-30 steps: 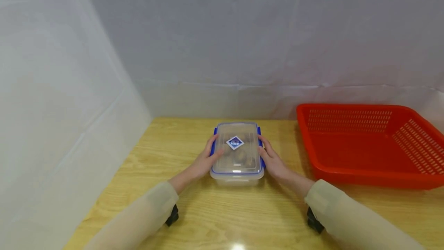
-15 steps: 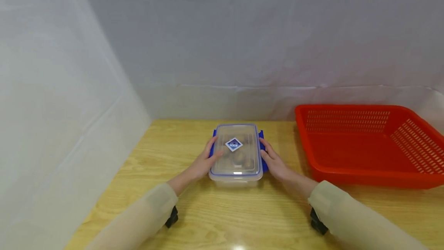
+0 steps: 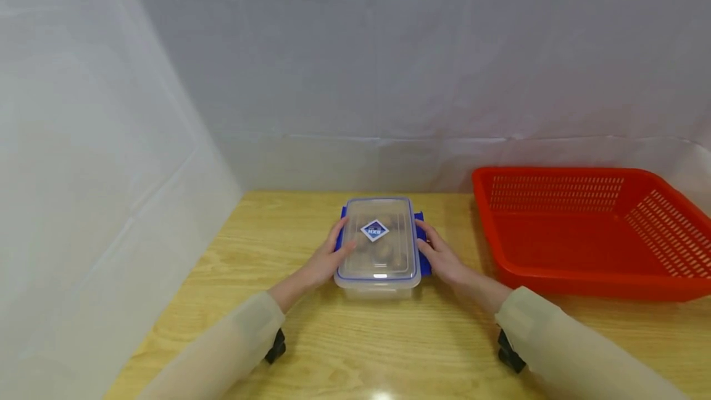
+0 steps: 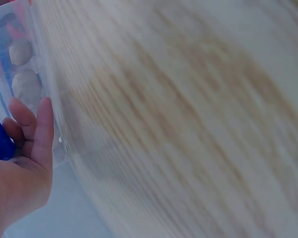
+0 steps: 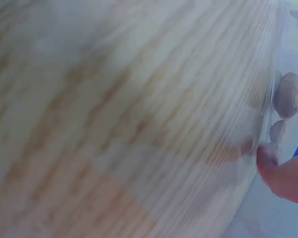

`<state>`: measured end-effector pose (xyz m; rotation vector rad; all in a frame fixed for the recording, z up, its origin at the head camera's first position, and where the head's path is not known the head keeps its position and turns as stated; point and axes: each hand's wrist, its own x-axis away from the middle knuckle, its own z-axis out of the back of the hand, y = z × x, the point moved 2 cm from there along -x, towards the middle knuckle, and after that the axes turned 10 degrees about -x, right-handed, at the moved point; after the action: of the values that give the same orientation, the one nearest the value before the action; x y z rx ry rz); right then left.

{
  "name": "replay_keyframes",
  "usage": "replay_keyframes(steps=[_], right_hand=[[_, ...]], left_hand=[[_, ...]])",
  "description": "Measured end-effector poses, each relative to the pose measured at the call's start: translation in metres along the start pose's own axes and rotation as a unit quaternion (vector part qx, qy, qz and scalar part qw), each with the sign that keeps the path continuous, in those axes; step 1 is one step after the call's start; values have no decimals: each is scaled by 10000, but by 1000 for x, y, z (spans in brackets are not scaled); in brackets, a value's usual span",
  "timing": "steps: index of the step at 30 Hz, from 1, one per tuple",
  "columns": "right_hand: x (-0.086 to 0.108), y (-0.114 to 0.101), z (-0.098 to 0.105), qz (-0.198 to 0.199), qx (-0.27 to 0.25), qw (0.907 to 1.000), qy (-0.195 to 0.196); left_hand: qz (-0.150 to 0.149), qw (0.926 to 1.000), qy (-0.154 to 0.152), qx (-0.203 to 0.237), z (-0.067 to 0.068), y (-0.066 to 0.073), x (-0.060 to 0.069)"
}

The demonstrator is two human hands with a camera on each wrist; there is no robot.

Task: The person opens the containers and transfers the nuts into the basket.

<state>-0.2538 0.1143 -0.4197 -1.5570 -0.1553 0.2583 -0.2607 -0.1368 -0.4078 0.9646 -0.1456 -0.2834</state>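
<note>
A clear plastic food container (image 3: 389,259) with a blue-rimmed lid and a diamond label stands on the wooden table. Several rounded, pale brown items (image 4: 27,85) show through its wall; their kind is unclear. My left hand (image 3: 323,262) holds its left side, thumb over the lid's edge and fingers along the wall, next to a blue latch (image 4: 0,141). On the other side, my right hand (image 3: 444,262) holds the container at the blue right latch (image 3: 426,264), which sticks outward from the lid. One right fingertip (image 5: 266,154) touches the clear wall in the right wrist view.
A red plastic basket (image 3: 555,279) with slotted sides stands to the right of the container. White sheeting (image 3: 355,73) rises behind the table and along its left side. Wood-grain tabletop (image 3: 383,344) lies in front of the container.
The right latch has swung outward from the container's side, and my right hand has shifted slightly right with it. My left hand keeps its hold.
</note>
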Motion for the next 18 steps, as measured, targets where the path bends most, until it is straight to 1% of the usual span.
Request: replay_keyframes(steps=[3,6,10,13,18], right_hand=[[-1,0,0,123,60,9999,64],[-2,-2,0,435,340,9984,110],[-5,-3,0,749,337,9966,-116],[-6,-3,-1,802,232,9963,-209],[-7,-4,-3,568,189,9982,-76]], left_hand=[[91,9999,31,-53,0,1,-1],[136,9999,34,-31,-1,0,-1],[153,9999,15,7,-1,-1,-2],[140,9999,-9,-26,0,0,-2],[125,9999,-61,-19,1,1,-2]])
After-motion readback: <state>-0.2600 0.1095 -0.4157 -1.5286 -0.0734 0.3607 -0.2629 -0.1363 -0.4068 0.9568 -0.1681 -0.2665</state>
